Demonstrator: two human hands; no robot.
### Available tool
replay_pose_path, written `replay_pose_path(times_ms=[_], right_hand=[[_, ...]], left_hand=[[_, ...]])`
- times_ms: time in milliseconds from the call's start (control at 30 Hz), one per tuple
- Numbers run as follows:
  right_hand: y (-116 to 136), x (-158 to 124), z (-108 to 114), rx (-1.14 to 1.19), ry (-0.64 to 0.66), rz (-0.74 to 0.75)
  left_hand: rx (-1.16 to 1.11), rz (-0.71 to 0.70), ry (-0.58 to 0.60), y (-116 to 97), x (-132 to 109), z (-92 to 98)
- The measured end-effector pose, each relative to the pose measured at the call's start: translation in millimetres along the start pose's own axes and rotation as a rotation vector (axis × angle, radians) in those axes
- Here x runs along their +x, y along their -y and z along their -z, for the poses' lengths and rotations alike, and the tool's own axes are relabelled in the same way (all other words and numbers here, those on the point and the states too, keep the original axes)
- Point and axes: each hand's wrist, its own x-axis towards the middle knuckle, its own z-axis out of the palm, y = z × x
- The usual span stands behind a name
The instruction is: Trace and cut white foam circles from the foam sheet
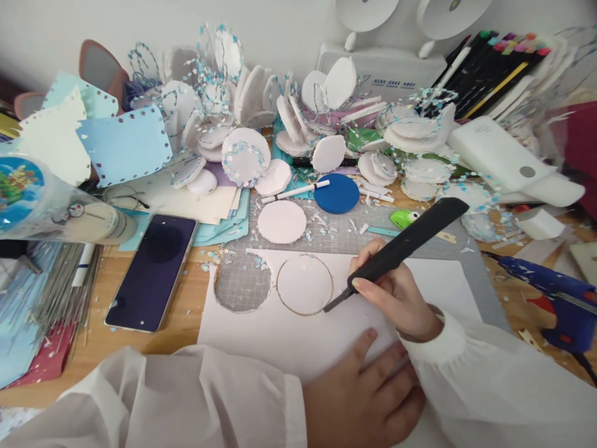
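Has, farthest left of the fingers, a clear cup point(93, 218) with a bluish top, and on its near side a bundle of thin grey wires point(65, 298). Shows next, well left of the fingers, a phone point(152, 270) lying face up on the wooden table point(186, 302), screen dark. Has a white sheet point(261, 333) reaching from left of both hands to beneath them, laid over a grey cutting mat point(321, 233), with a round hole point(242, 283) through its far left part. Shows a pale disc point(282, 222) on the mat, left of the right fingers and farther off; then, just left of those fingers, an outlined circle point(305, 284) in the sheet. Has a blue disc point(336, 196) beyond the fingers, with one end of a white pen point(289, 193) over it. Spreads the left hand point(364, 392) palm down on the sheet, fingers apart and empty, nearer than the right fingers. Grips a black cutter point(410, 239) in the curled fingers of the right hand point(396, 298), blade slanting down leftward from them to the circle's lower right edge; cannot tell how deep. Shows a small green tool point(402, 218) beyond the right fingers and, well right of them, a blue glue gun point(559, 292).
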Motion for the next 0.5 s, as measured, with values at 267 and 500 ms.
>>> replay_pose_path(times_ms=[267,500], right_hand=[[-0.8,-2.4,-0.2,-0.089,0.057,-0.020],[0.2,3.2,1.4,-0.124,0.074,-0.022]], left_hand=[[-0.011,0.017,-0.036,-0.4,2.9,-0.1],[-0.008,0.004,0.014,0.3,2.6,0.5]])
